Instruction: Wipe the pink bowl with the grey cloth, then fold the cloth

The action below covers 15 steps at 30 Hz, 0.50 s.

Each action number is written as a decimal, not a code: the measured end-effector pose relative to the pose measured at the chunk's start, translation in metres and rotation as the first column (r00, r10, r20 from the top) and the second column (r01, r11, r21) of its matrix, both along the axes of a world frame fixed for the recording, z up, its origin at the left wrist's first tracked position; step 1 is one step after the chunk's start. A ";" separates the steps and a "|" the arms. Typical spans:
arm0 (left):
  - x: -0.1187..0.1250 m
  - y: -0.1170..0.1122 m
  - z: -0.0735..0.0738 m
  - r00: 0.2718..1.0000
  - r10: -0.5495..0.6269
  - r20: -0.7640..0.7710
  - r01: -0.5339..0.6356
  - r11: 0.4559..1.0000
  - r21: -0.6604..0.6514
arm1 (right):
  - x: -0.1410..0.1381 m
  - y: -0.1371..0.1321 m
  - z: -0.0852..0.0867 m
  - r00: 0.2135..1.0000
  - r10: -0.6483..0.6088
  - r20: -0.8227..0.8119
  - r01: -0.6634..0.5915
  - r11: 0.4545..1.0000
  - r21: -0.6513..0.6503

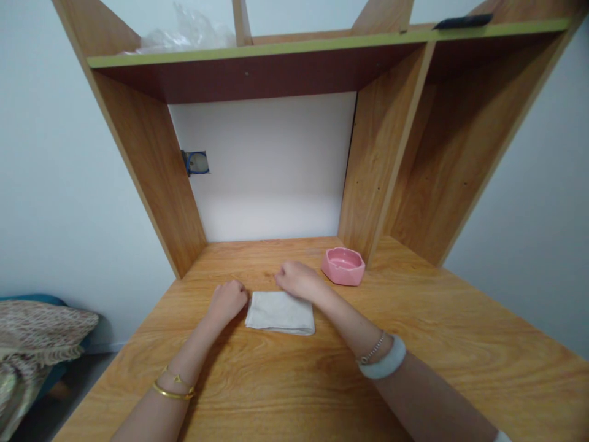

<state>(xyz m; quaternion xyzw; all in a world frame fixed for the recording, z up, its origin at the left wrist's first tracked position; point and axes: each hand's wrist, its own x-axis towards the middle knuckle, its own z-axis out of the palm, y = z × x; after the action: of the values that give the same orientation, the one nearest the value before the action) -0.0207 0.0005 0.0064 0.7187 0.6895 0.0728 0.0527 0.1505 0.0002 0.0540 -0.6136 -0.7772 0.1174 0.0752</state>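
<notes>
A folded white cloth [280, 312] lies flat on the wooden desk [442, 331]. My left hand [229, 299] rests at the cloth's left edge with its fingers curled in, touching the cloth's corner. My right hand [298, 279] lies over the cloth's far edge, fingers bent and closed against the fabric. Gold bangles ring my left wrist; a pale bangle and a bead bracelet ring my right. A pink ceramic dish [343, 266] stands just to the right of my right hand.
A wooden hutch rises behind the desk, with a side panel [368, 178] next to the pink dish and a shelf [322, 46] overhead holding clear plastic [184, 34]. A patterned blanket [32, 337] lies at lower left.
</notes>
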 end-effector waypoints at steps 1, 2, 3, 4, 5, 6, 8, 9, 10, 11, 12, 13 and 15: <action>0.000 0.000 0.000 1.000 -0.001 -0.003 0.001 1.000 0.000 | 0.012 0.002 0.002 1.000 -0.021 0.018 0.021 1.000 -0.003; 0.000 0.000 0.000 1.000 -0.004 -0.005 0.004 1.000 0.000 | 0.025 0.004 0.002 0.999 -0.038 0.034 0.039 0.999 -0.013; 0.001 0.000 -0.001 1.000 -0.008 -0.006 0.008 1.000 0.000 | 0.037 0.006 0.000 0.998 -0.048 0.050 0.050 0.998 -0.038; 0.001 0.001 -0.002 1.000 -0.012 -0.007 0.012 1.000 -0.001 | 0.049 0.008 -0.003 0.997 -0.047 0.059 0.051 0.996 -0.074; 0.002 0.001 -0.003 1.000 -0.017 -0.008 0.017 1.000 -0.002 | 0.059 0.009 -0.008 0.998 -0.032 0.057 0.040 0.989 -0.142; 0.003 0.002 -0.005 1.000 -0.023 -0.007 0.023 1.000 -0.005 | 0.067 0.009 -0.014 1.000 0.002 -0.007 -0.003 0.957 -0.290; 0.005 0.002 -0.008 0.999 -0.041 -0.005 0.041 0.999 -0.012 | 0.075 0.008 -0.026 0.976 0.039 -0.213 -0.134 0.881 -0.454; 0.006 0.003 -0.010 0.999 -0.050 -0.003 0.050 0.999 -0.015 | 0.076 0.006 -0.032 0.951 0.038 -0.307 -0.193 0.849 -0.492; 0.007 0.003 -0.011 0.998 -0.058 -0.002 0.058 0.998 -0.018 | 0.076 0.004 -0.037 0.923 0.025 -0.384 -0.231 0.834 -0.501; 0.008 0.003 -0.012 0.998 -0.064 0.000 0.064 0.998 -0.019 | 0.074 0.001 -0.041 0.901 0.009 -0.433 -0.246 0.834 -0.494; 0.009 0.002 -0.012 0.998 -0.066 0.002 0.066 0.998 -0.019 | 0.071 -0.001 -0.044 0.890 -0.009 -0.456 -0.238 0.844 -0.481; 0.010 0.002 -0.012 0.998 -0.065 0.005 0.065 0.998 -0.018 | 0.070 -0.003 -0.046 0.887 -0.025 -0.461 -0.217 0.858 -0.465; 0.010 0.001 -0.011 0.998 -0.060 0.014 0.061 0.998 -0.017 | 0.071 -0.007 -0.047 0.900 -0.049 -0.434 -0.162 0.886 -0.435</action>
<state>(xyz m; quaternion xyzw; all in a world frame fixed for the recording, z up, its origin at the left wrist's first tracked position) -0.0105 0.0017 -0.0048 0.7382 0.6677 0.0700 0.0657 0.2211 -0.0064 0.0075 -0.5487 -0.7085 0.4336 0.0948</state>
